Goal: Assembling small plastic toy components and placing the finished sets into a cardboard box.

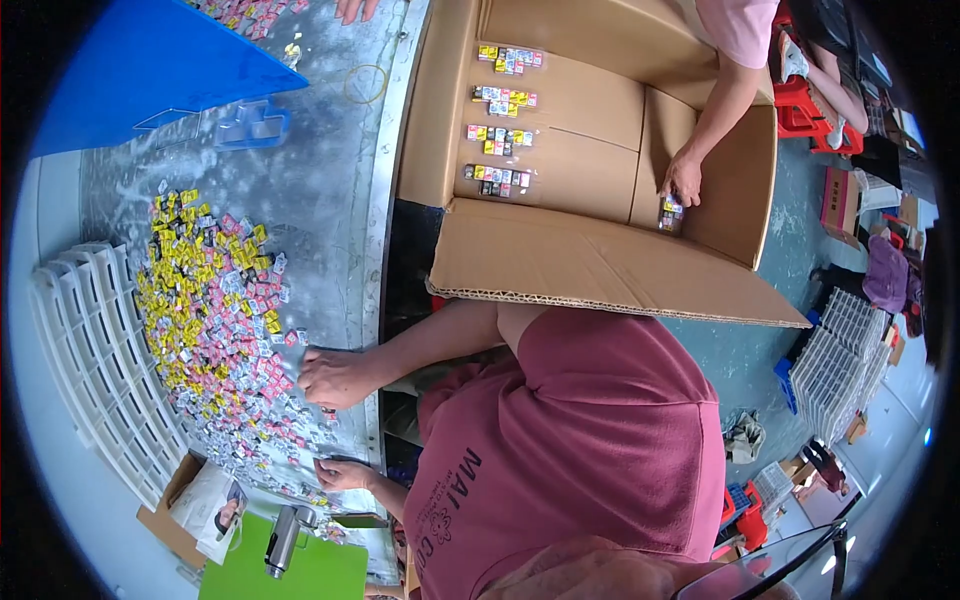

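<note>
A broad heap of small yellow, pink and white packets (215, 310) covers the grey metal table (320, 190) on the left. My right hand (335, 378) lies on the heap's near edge, its fingers curled down over some packets. My left hand (345, 472) is lower down by the table's rim, fingers pinched together on a few packets. Both forearms reach leftward from my maroon shirt. What lies under either palm is hidden.
A big open cardboard box (600, 265) holds several rows of packets (497, 178); a co-worker's hand (683, 180) rests inside it by another strip (670, 212). White slotted trays (100, 360), a blue bin (150, 60), a green board (300, 575) and a silver tool (283, 540) surround the heap.
</note>
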Demonstrator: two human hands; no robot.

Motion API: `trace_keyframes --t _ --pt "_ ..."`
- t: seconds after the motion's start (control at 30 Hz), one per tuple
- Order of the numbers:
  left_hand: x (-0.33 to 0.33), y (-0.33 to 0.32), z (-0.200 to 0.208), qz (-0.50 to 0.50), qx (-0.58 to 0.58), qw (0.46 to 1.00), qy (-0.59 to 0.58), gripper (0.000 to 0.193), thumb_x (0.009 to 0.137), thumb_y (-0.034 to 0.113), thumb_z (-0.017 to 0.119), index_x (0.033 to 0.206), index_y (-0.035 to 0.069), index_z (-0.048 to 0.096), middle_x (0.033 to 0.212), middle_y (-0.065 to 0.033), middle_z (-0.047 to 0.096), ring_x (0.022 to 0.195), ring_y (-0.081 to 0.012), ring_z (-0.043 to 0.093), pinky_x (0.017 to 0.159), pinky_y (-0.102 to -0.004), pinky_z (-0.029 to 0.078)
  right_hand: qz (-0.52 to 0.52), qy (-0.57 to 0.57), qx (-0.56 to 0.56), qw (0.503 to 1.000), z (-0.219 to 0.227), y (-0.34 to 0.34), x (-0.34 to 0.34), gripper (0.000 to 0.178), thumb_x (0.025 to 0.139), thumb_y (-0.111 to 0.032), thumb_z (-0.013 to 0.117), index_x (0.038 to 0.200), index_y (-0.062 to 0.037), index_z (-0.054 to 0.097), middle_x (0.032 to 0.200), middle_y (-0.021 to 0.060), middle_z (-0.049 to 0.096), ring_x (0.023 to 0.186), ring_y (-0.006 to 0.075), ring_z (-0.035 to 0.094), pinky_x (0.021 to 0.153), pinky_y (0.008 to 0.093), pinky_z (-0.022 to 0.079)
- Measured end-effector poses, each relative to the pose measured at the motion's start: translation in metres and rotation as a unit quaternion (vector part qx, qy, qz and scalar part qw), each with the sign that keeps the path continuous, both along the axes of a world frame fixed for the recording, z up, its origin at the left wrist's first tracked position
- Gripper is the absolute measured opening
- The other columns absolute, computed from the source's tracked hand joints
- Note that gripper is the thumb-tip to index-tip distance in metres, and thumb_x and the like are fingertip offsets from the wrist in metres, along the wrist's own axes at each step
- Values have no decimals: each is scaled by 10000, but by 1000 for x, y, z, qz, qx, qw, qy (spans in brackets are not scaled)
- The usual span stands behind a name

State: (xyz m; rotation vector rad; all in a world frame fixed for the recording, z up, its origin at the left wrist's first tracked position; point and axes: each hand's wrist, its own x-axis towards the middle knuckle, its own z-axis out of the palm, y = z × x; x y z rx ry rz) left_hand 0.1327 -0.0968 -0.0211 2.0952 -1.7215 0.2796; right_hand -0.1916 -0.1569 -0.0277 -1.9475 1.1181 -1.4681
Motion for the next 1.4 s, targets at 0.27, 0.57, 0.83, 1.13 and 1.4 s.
trace_keyframes --t 0.27,0.57,0.83,1.13,1.4 --pt "-9 -1 7 -19 -37 999 -27 482 1045 401 501 1090 -9 751 1085 -231 711 1011 -404 658 920 -517 506 -10 -14 -12 1000 2 0 2 151 728 -204 711 644 -110 627 775 38 572 838 230 590 841 401 399" --pt "-4 0 6 -21 -7 1000 14 448 1057 398 497 1133 27 737 1156 -198 668 1085 -360 604 975 -510 463 -10 -12 -20 1000 -1 -2 4 157 722 -203 707 634 -106 621 771 43 569 831 239 590 825 408 400" --pt "-1 2 2 6 0 1000 6 415 1053 378 518 1158 37 729 1166 -189 633 1125 -353 567 995 -508 443 1 -13 -8 1000 1 -1 3 157 723 -193 702 629 -104 614 766 47 561 824 235 587 829 402 397" --pt "-14 4 8 16 1 999 29 410 1049 346 502 1175 28 728 1170 -216 625 1137 -378 565 1014 -517 439 5 -21 -18 1000 0 -2 2 166 727 -186 701 628 -106 593 766 45 549 825 234 580 828 403 398" --pt "-27 8 8 46 23 996 73 300 909 155 571 1065 -67 698 1132 -233 676 1122 -407 597 1016 -501 443 38 18 -61 997 -1 -2 -4 127 705 -266 736 714 -159 670 793 30 621 844 257 609 797 453 452"
